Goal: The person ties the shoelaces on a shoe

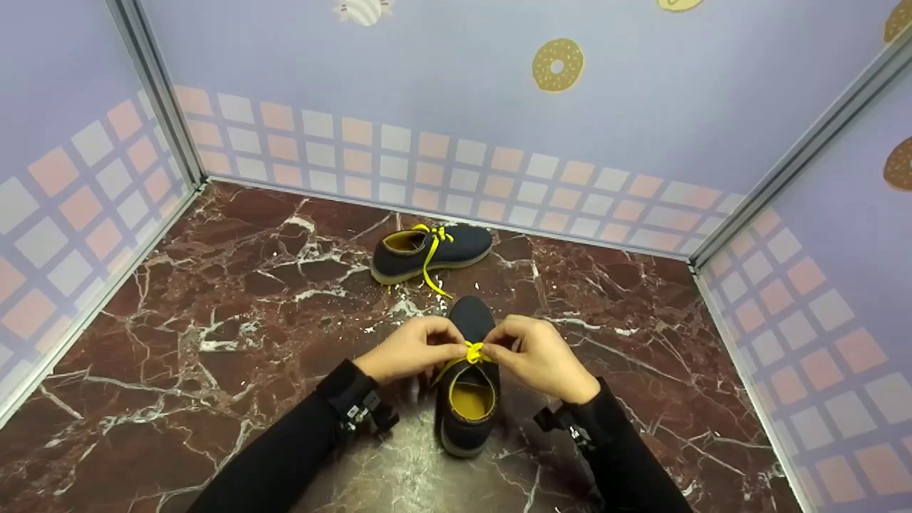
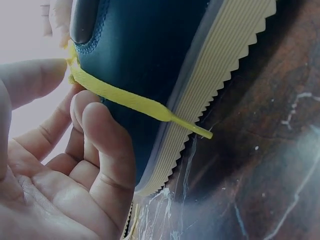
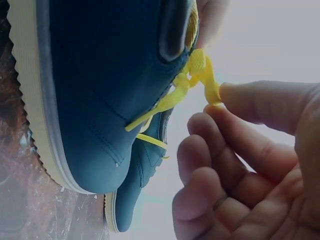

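Observation:
A dark navy shoe (image 1: 463, 431) stands on the floor between my hands, toe pointing away from me. Its yellow shoelace (image 1: 474, 352) is gathered in a bow-like knot over the tongue. With thumb and index finger, my left hand (image 1: 410, 350) pinches the lace at the left of the knot. On the other side, my right hand (image 1: 545, 360) pinches a lace loop (image 3: 212, 89), its other fingers curled loosely below. In the left wrist view, a loose lace end (image 2: 130, 100) hangs down the shoe's side past the sole (image 2: 230, 45).
A second navy shoe (image 1: 467, 246) with yellow laces lies sideways just beyond the first one's toe, one lace end trailing onto the floor. The reddish-brown marble floor (image 1: 285, 370) is bounded by lilac panels (image 1: 456, 85) at the back and both sides.

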{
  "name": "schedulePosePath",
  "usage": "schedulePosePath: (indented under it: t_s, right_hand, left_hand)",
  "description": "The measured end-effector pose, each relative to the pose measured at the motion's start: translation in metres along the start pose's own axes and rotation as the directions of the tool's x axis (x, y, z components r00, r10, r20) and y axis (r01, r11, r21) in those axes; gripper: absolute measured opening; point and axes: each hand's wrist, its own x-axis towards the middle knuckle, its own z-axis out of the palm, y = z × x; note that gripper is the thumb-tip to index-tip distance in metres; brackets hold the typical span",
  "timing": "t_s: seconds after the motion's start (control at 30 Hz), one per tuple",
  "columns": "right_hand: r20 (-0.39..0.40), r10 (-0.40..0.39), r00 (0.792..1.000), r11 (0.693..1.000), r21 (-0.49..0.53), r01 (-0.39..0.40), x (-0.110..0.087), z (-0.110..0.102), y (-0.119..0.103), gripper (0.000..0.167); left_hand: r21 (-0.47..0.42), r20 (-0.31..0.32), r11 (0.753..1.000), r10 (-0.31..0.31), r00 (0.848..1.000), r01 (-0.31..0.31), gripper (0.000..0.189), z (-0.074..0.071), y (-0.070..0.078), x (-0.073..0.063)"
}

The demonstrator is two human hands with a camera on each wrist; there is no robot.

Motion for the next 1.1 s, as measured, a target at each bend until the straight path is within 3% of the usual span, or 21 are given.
schedulePosePath:
  t_s: [0.1, 0.33, 0.47, 0.7, 1.1]
  right_hand:
    - [0.014, 0.014, 1.000, 1.000, 0.006, -0.014, 0.000, 0.000, 0.000, 0.002]
    - [0.026, -0.025, 0.999, 1.000, 0.005, 0.024, -0.001, 0.001, 0.001, 0.015]
    - [0.035, -0.044, 0.998, 0.999, -0.017, 0.044, -0.001, 0.000, 0.001, 0.010]
    - [0.071, -0.002, 0.997, 1.000, -0.029, 0.004, -0.002, -0.004, 0.000, 0.003]
    - [0.180, 0.046, 0.983, 0.998, -0.042, -0.039, -0.003, -0.010, -0.001, 0.007]
  left_hand:
    - [-0.003, -0.004, 1.000, 0.000, 1.000, 0.000, 0.018, 0.000, 0.000, -0.001]
    - [0.001, -0.013, 1.000, 0.008, 1.000, -0.008, 0.016, 0.001, 0.000, 0.000]
    - [0.005, -0.014, 1.000, 0.005, 1.000, -0.005, 0.016, 0.000, 0.001, -0.001]
    - [-0.033, -0.006, 0.999, 0.009, 1.000, -0.009, 0.015, -0.001, 0.003, -0.002]
    - [-0.025, -0.001, 1.000, -0.011, 1.000, 0.011, 0.013, -0.006, 0.008, -0.003]
